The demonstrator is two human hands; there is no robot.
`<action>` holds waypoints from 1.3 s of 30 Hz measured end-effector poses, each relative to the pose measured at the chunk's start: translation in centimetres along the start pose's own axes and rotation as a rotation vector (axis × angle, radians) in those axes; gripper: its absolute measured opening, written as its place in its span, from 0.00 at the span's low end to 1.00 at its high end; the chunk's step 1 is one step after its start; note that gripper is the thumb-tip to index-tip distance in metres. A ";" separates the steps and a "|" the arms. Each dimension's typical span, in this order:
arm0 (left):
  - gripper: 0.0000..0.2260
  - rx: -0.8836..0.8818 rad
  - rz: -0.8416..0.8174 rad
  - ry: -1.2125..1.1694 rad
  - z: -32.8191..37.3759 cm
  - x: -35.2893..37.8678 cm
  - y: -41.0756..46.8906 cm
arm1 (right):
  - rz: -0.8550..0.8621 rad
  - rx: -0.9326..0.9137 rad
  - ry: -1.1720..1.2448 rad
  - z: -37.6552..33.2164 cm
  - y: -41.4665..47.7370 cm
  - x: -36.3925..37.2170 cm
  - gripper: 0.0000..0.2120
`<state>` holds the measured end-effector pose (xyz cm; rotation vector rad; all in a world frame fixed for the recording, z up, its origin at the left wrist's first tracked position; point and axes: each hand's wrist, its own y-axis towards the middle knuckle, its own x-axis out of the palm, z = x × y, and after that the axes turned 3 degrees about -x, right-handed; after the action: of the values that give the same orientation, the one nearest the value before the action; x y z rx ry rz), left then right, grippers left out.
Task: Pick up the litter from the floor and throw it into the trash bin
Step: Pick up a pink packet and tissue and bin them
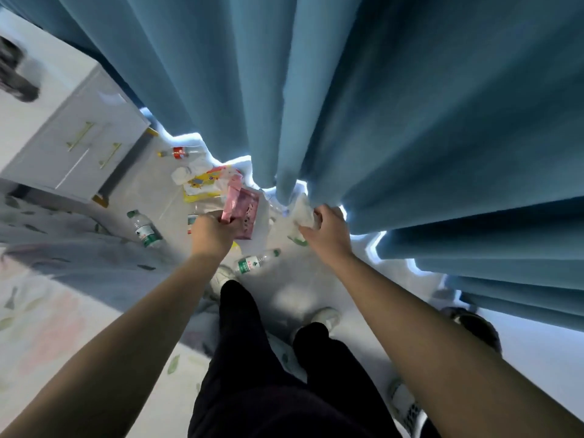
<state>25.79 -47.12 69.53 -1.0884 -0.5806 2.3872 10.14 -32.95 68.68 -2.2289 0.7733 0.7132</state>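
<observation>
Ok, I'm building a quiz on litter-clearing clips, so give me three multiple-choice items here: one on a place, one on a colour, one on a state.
1. The red-labelled bottle lies: A) by the white cabinet B) between the feet C) on the bed.
2. The curtain is: A) red B) blue C) yellow.
3. The right grip: A) empty B) on a bottle C) holds crumpled white paper.
A, it lies beside the cabinet's leg; B, blue folds fill the view; C, it curls round the paper.
</observation>
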 end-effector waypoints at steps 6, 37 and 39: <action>0.14 0.055 -0.034 -0.079 2.6 9.3 -9.3 | 0.095 0.032 0.055 9.6 -5.6 -9.0 0.14; 0.12 0.474 -0.537 0.381 13.4 32.0 -25.5 | 0.612 0.625 0.389 32.7 -23.1 -21.7 0.20; 0.11 0.472 -0.549 0.422 13.0 34.9 -27.4 | 0.634 0.661 0.413 35.6 -25.0 -22.5 0.20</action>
<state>1.31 -7.96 71.68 -1.0095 -0.1247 1.6387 2.51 15.36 71.21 -1.5206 1.6814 0.1939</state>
